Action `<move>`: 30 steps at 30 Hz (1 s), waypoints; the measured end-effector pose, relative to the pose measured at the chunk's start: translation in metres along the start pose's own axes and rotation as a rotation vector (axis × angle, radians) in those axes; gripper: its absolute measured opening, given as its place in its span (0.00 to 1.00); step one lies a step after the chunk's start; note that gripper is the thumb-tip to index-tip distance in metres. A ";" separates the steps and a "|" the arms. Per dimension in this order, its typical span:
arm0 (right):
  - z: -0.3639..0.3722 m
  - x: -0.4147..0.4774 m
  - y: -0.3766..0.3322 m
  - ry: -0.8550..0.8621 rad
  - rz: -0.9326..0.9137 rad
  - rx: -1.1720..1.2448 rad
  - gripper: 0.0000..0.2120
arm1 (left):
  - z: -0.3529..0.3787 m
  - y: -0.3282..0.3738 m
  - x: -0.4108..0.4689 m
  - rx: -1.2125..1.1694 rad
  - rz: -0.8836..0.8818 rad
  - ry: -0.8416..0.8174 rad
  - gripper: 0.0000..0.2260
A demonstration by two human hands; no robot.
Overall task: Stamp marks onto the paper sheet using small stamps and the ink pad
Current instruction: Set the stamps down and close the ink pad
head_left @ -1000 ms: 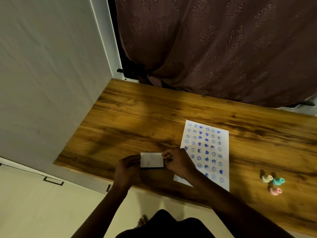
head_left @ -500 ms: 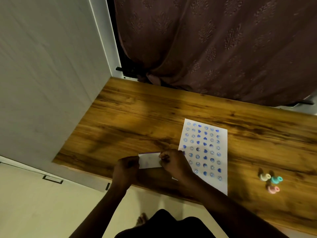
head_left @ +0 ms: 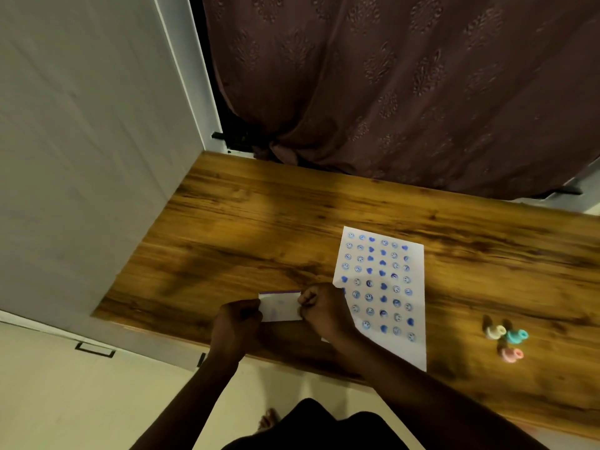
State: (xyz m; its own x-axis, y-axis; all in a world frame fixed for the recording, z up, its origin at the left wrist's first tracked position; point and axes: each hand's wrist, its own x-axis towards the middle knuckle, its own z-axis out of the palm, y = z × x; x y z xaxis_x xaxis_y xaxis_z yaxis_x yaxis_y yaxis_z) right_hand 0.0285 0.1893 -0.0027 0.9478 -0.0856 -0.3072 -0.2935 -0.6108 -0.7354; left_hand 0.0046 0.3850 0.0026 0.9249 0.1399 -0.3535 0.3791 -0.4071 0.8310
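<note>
A white ink pad case (head_left: pixel 281 306) with a purple far edge sits near the table's front edge. My left hand (head_left: pixel 235 323) grips its left end and my right hand (head_left: pixel 321 308) grips its right end, fingers curled. To the right lies the white paper sheet (head_left: pixel 380 290), covered in rows of blue smiley and heart marks. Three small stamps stand farther right: a cream stamp (head_left: pixel 495 331), a teal stamp (head_left: pixel 516 336) and a pink stamp (head_left: pixel 511 355). Whether the pad's ink surface is exposed is not clear.
The wooden table (head_left: pixel 259 222) meets a grey wall panel (head_left: pixel 81 141) on the left and a dark patterned curtain (head_left: pixel 389 92) behind. A bare foot (head_left: pixel 269 420) shows on the pale floor below the table edge.
The white lid of the ink pad case has come down from a raised, tilted position to lie lower and flatter between my hands. Both hands stayed at its ends.
</note>
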 end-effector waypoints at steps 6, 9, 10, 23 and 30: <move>-0.029 -0.003 0.004 0.090 -0.012 0.023 0.06 | 0.013 0.026 0.000 0.030 0.090 -0.020 0.12; -0.055 -0.002 0.011 0.140 -0.021 0.041 0.05 | 0.029 0.045 0.004 0.030 0.127 -0.032 0.10; -0.064 -0.002 0.014 0.163 -0.019 0.039 0.05 | 0.035 0.052 0.005 0.024 0.139 -0.055 0.10; -0.201 -0.019 0.089 0.412 0.102 0.101 0.04 | 0.168 0.145 -0.015 -0.043 0.125 -0.226 0.16; -0.267 -0.016 0.147 0.461 0.157 0.072 0.05 | 0.257 0.170 -0.013 -0.047 0.124 -0.300 0.18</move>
State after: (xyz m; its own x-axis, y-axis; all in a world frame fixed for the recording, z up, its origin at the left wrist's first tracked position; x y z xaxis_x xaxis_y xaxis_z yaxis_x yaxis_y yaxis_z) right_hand 0.0035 -0.1089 0.0555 0.8434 -0.5212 -0.1304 -0.4293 -0.5078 -0.7469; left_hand 0.0496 0.0820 0.0381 0.9174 -0.1828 -0.3534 0.2715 -0.3616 0.8919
